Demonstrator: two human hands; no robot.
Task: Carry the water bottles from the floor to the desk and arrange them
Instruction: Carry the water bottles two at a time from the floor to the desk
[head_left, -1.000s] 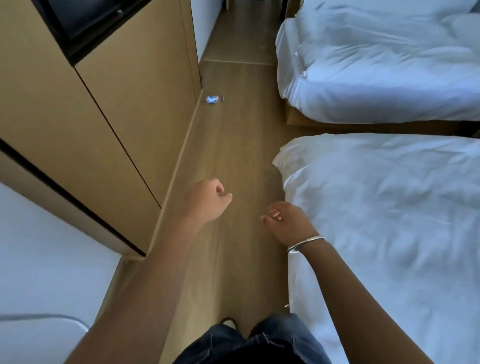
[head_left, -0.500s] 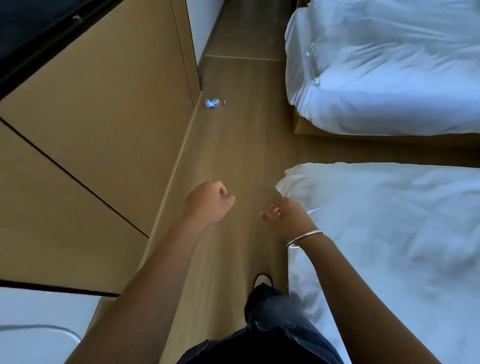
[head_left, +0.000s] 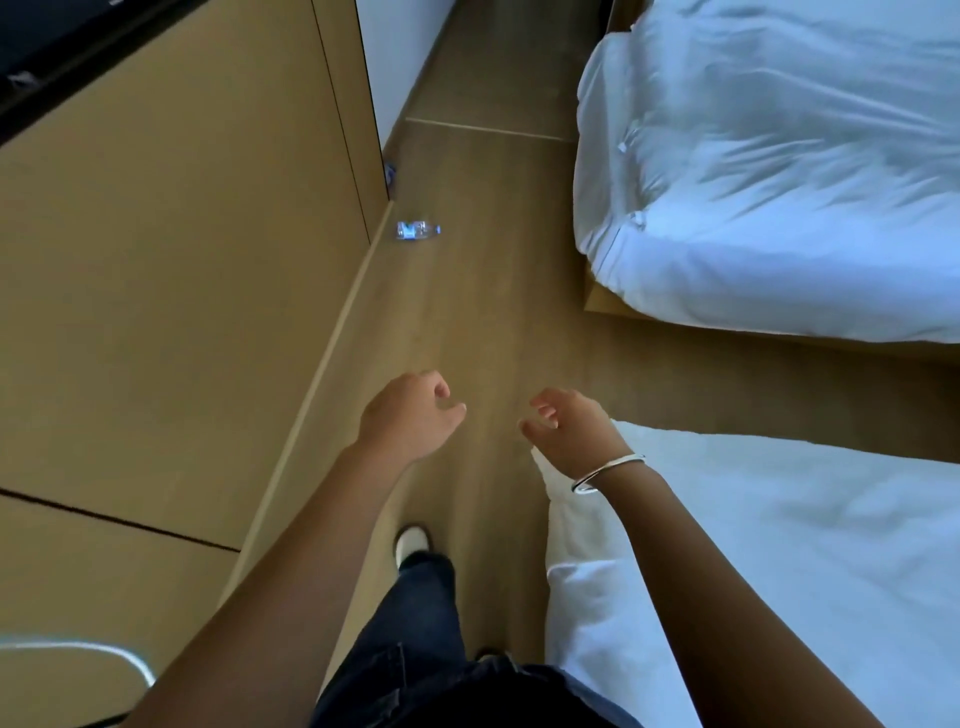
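We stand on a wood floor (head_left: 467, 312) between a tan cabinet (head_left: 182, 260) and two white beds (head_left: 779, 182). A bottle (head_left: 417, 230) lies on its side at the floor's left edge, just beside the cabinet, well apart from our hands. Our left hand (head_left: 410, 415) is loosely curled and holds nothing. Our right hand (head_left: 569, 421), with a silver bangle (head_left: 605, 472), has loose fingers and holds nothing too.

A pale wood-plank floor (head_left: 498, 291) runs ahead of me between tan flat-panel wooden cabinets (head_left: 182, 270) on my left and two beds with rumpled white duvets (head_left: 779, 171) (head_left: 810, 561) on my right, in cool, dim light.
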